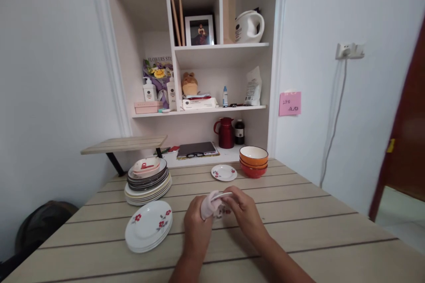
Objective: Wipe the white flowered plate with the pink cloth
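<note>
Over the middle of the table, my right hand (244, 210) pinches the edge of a small white plate (226, 211) with red flowers, which is tilted and partly hidden. My left hand (197, 223) is closed around a pale pink cloth (210, 205), pressed against the same plate. Beyond the hands, another small flowered plate (224, 172) lies flat. To the left of my hands is a short stack of larger flowered plates (148, 225).
At the back left stands a taller stack of plates (148, 191) topped by a small dish (146, 166). Stacked bowls (254, 162), orange and red, sit at the back right. Behind the wooden table (315, 230) are shelves (221, 48) and a red thermos jug (226, 133).
</note>
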Available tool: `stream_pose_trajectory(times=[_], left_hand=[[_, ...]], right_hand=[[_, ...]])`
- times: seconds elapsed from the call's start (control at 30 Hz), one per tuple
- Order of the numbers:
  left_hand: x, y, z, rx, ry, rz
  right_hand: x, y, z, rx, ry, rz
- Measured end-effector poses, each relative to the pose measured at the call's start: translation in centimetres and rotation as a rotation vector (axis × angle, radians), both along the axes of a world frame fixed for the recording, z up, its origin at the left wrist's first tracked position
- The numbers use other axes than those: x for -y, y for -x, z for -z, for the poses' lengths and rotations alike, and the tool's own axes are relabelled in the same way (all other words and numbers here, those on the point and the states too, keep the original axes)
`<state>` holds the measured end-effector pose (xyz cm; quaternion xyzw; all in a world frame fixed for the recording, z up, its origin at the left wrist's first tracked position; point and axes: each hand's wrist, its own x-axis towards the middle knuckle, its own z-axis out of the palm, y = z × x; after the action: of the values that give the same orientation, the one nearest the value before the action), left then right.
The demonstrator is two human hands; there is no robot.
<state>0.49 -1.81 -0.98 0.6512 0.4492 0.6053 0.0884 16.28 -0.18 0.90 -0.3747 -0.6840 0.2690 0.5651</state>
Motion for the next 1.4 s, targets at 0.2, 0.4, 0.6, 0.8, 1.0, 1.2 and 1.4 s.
stream_pose_trajectory(times=[0.2,0.4,0.6,0.8,1.0,1.2,1.4], left_hand=[[-0.2,0.1,-0.4,0.164,0.171,0.043],[-0.7,-0.2,-0.3,0.419,0.237,0.095],[-1.2,-0.1,0.0,0.505,0.310,0.101],[-0.9,-0.4,-0.2,0.526,0.361,0.125],[-0.3,-0.6,-0.2,0.409,0.227,0.021],[-0.3,-0.2,0.3,0.075,-0.082,-0.038],[-0.5,0.4,0.4,-0.194,-0.184,-0.076]], right_hand=[[0.2,0.5,0.1,-0.163,0.147,-0.075],[0.3,1.0,0.1,-0.474,0.312,-0.219],[0.0,1.4,0.5,-0.676,0.391,-0.304],[-0.1,1.5,0.6,-0.769,0.487,-0.333],[-0.2,0.7,0.4,-0.486,0.325,-0.167],[-0.2,0.0,0.3,-0.049,-0.092,0.138],[0.2,-0.3,0.0,0.166,-0.238,0.158]])
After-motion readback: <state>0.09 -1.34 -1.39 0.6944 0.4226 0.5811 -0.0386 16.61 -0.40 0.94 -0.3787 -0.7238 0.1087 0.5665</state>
